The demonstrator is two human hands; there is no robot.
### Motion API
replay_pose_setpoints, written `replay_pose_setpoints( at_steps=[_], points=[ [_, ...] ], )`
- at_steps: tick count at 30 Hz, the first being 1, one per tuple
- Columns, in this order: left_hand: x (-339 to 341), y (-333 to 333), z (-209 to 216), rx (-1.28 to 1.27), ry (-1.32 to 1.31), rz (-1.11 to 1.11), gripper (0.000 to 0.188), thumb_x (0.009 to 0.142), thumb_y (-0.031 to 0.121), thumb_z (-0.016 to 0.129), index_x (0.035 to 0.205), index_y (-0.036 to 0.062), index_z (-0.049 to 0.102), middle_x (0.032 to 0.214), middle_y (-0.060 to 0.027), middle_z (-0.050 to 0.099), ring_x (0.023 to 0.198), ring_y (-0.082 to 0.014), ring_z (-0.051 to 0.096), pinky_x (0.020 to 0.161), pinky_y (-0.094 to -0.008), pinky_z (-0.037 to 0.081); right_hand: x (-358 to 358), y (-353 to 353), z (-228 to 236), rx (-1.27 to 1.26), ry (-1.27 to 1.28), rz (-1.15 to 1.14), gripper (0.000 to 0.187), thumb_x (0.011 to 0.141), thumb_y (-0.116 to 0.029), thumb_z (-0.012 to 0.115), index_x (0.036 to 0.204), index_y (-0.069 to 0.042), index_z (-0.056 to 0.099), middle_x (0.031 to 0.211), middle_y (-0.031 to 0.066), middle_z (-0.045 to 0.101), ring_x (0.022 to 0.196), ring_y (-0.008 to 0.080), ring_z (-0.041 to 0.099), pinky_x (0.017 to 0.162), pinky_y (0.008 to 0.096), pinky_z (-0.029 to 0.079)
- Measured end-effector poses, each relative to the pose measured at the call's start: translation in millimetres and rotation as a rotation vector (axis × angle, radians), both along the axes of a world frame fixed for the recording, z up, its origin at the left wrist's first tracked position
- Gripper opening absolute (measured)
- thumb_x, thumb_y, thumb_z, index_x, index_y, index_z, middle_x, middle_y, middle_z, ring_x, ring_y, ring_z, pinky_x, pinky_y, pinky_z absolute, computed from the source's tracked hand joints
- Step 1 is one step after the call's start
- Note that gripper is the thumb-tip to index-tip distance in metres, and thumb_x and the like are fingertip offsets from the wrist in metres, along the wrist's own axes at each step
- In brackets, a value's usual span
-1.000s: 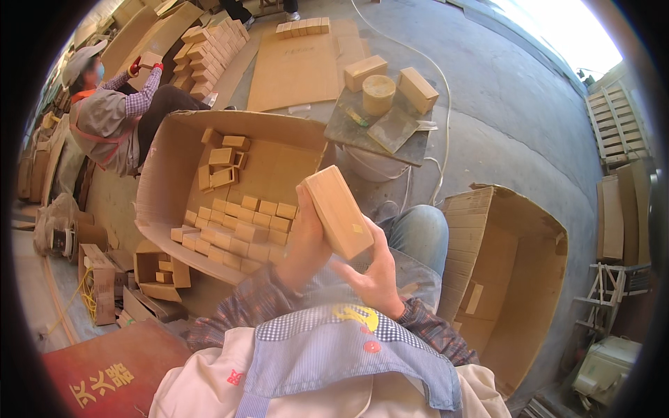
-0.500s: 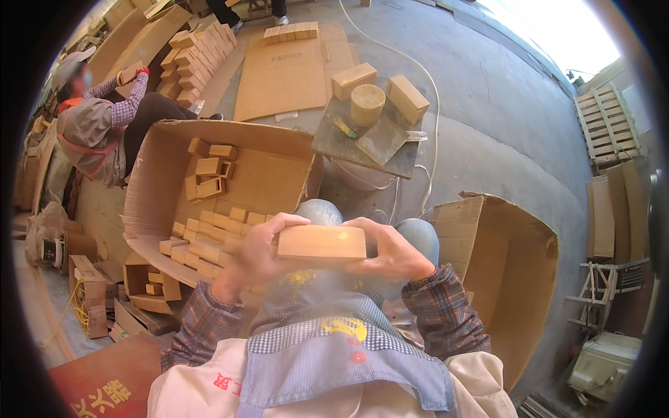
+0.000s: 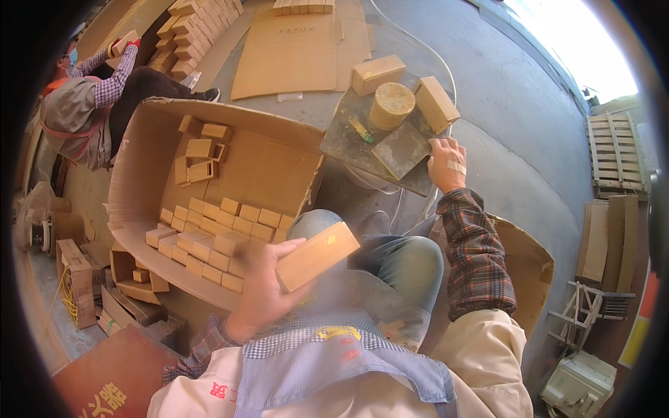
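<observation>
My left hand [image 3: 268, 292] grips a small oblong wooden box [image 3: 317, 256] by its left end, tilted above my lap. A pale yellow patch marks its upper face. My right hand [image 3: 447, 164] is stretched out to the right corner of a small dark work table [image 3: 341, 143], fingers curled at the edge; whatever they hold there is hidden. Beside that hand lies a flat grey square plate [image 3: 401, 150]. Also on the table are a round tan tub [image 3: 391, 106], a small green-and-yellow object [image 3: 360, 129] and two wooden boxes [image 3: 436, 104], [image 3: 378, 74].
To the left, a large cardboard carton [image 3: 230, 115] holds rows of wooden blocks [image 3: 209, 237]. Another carton [image 3: 529, 258] stands by my right arm. A co-worker [image 3: 87, 118] sits at the far left near stacked blocks [image 3: 191, 35]. A white hose [image 3: 418, 38] crosses the floor.
My right hand has let go of the wooden box and reached out to the table corner. My left hand keeps the box, now tilted. The view has shifted slightly.
</observation>
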State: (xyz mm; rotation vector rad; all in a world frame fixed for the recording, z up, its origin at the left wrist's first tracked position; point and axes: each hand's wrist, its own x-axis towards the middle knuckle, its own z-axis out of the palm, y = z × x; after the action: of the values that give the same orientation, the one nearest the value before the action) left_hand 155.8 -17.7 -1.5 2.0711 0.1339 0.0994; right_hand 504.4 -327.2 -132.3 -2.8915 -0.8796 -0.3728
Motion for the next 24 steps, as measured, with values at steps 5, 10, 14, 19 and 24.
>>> replay_pose_setpoints(
  at_steps=[5, 10, 14, 19, 24],
  points=[
    [-1, -3, -5, -0.016, 0.009, 0.018, 0.063, 0.079, 0.01, 0.09, 0.126, 0.0006, 0.05, 0.138, -0.0243, 0.067, 0.125, -0.0345, 0.068, 0.104, -0.0408, 0.054, 7, -3, 18, -0.112, 0.186, -0.059, 0.028, 0.078, -0.008, 0.067, 0.104, -0.002, 0.06, 0.105, 0.0204, 0.068, 0.105, 0.0408, 0.067, 0.093, 0.0498, 0.052],
    [-10, -10, -1, 0.069, -0.013, 0.036, 0.063, 0.081, 0.011, 0.09, 0.127, -0.0002, 0.049, 0.138, -0.0254, 0.067, 0.123, -0.0345, 0.069, 0.104, -0.0405, 0.054, -1, -14, 36, -0.135, 0.274, -0.092, 0.025, 0.085, -0.01, 0.064, 0.108, -0.001, 0.057, 0.107, 0.0262, 0.067, 0.101, 0.0452, 0.069, 0.086, 0.0534, 0.055],
    [-24, -17, 2, 0.206, -0.055, 0.041, 0.063, 0.081, 0.014, 0.09, 0.127, -0.0006, 0.048, 0.139, -0.0268, 0.066, 0.118, -0.0356, 0.072, 0.099, -0.0402, 0.057, -36, -23, 64, -0.141, 0.282, -0.305, 0.017, 0.093, -0.01, 0.058, 0.105, 0.0, 0.055, 0.101, 0.03, 0.069, 0.1, 0.0451, 0.071, 0.082, 0.0542, 0.056],
    [-44, -30, 3, 0.276, -0.093, 0.087, 0.063, 0.08, 0.014, 0.09, 0.126, -0.0002, 0.048, 0.14, -0.0269, 0.065, 0.113, -0.039, 0.073, 0.092, -0.0405, 0.06, -185, 12, 112, 0.592, 0.359, -0.022, 0.059, 0.093, 0.008, 0.051, 0.145, -0.017, 0.062, 0.102, 0.0203, 0.069, 0.091, 0.0384, 0.07, 0.081, 0.0468, 0.056],
    [-56, -38, 1, 0.337, -0.083, 0.117, 0.068, 0.079, 0.013, 0.09, 0.133, 0.0, 0.05, 0.139, -0.0244, 0.067, 0.112, -0.0388, 0.073, 0.092, -0.0414, 0.06, -317, 67, 132, 0.53, 0.506, -0.043, 0.053, 0.093, -0.01, 0.075, 0.145, -0.019, 0.066, 0.094, 0.0112, 0.061, 0.079, 0.0296, 0.066, 0.071, 0.041, 0.055]
  ],
)
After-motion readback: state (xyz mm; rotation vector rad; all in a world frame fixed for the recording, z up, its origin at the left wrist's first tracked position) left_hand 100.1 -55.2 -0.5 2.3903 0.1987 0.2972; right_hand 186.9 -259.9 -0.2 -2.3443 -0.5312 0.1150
